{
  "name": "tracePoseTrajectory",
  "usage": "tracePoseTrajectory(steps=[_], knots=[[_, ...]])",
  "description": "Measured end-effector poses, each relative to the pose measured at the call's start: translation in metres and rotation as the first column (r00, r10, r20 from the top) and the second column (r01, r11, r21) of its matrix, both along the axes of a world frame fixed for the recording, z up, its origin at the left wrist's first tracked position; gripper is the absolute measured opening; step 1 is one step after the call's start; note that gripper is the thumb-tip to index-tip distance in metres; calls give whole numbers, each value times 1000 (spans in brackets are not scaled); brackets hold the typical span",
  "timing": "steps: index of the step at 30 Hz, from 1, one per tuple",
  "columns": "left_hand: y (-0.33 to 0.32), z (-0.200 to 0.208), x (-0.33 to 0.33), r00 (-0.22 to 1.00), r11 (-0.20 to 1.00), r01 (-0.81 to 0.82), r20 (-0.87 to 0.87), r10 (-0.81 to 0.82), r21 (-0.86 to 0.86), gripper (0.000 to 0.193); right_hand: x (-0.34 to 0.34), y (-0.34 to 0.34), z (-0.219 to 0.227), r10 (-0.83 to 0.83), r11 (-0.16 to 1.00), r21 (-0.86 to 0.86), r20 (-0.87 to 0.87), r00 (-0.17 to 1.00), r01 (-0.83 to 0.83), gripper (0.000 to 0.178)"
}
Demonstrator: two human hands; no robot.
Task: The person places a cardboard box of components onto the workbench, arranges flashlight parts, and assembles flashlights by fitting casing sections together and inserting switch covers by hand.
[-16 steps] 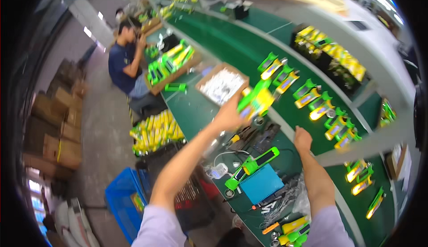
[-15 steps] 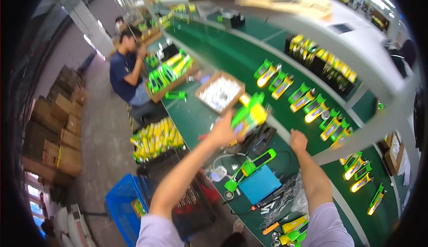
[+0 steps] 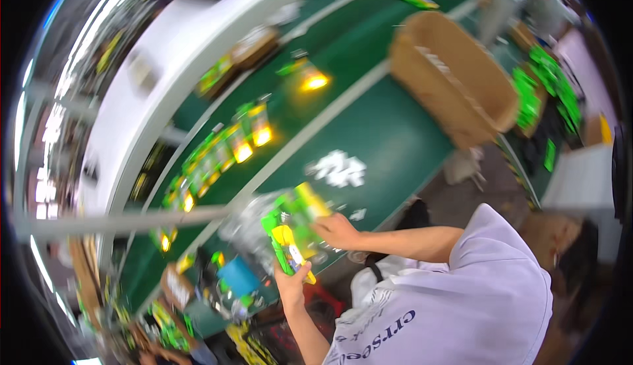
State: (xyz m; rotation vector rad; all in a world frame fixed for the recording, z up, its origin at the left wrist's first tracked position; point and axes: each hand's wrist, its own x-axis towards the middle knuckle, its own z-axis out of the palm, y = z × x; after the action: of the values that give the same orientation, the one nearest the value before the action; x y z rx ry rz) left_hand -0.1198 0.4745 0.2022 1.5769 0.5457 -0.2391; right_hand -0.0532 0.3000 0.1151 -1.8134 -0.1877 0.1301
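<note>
Camera: tilted hard, so the whole bench runs diagonally and most of it is motion-blurred.

Left hand: the left hand [image 3: 292, 284] comes up from the bottom edge and grips the lower end of a green and yellow packaged item [image 3: 288, 249]. Fingers look wrapped around its bottom edge, thumb on the front, but the blur is too strong to tell them apart.

Right hand: the right hand [image 3: 335, 230] reaches in from the right, forearm lying across the person's body, and closes on the upper right side of a second green and yellow pack [image 3: 304, 205]. Fingers are curled together on it rather than spread.

The packs: both held up in front of the person's chest, just over the near edge of the green work surface [image 3: 389, 134]. They touch or overlap where the two hands meet; can't tell which one is in front.

Clothing: the person wears a light lavender shirt [image 3: 461, 299] with dark print near the hem.

On the belt: a row of similar green and yellow packs [image 3: 224, 151] lies along the surface to the upper left, well apart from the hands. A white blurry patch [image 3: 337, 169] sits on the green just above the hands.

Box: a big open cardboard box [image 3: 455, 75] stands at the top right, far from both hands.

Lower left: a blue object [image 3: 239, 276] and a jumble of tools and more packs, too smeared to name.
</note>
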Motion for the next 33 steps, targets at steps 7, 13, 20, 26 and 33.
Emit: tracePoseTrajectory(steps=[7, 13, 20, 26, 33], knots=[[-275, -127, 136, 908, 879, 414, -47, -415, 238, 63, -109, -261, -66, -328, 924, -290, -265, 907, 250, 32], [-437, -193, 171, 937, 763, 343, -145, -317, 548, 72, -103, -344, -97, -411, 888, -358, -335, 848, 289, 30], [-505, -210, 167, 936, 581, 331, -337, -103, 744, 82, -82, -352, -114, -310, 915, -352, -303, 901, 196, 28], [-439, -169, 174, 924, 581, 382, -307, -229, 718, 107, -46, -290, -98, 32, 940, -301, -389, 921, -160, 26], [-197, -65, 120, 933, 971, -74, 360, -13, 227, 23, 36, -131, -19, 250, 948, -189, -56, 967, -256, 13]])
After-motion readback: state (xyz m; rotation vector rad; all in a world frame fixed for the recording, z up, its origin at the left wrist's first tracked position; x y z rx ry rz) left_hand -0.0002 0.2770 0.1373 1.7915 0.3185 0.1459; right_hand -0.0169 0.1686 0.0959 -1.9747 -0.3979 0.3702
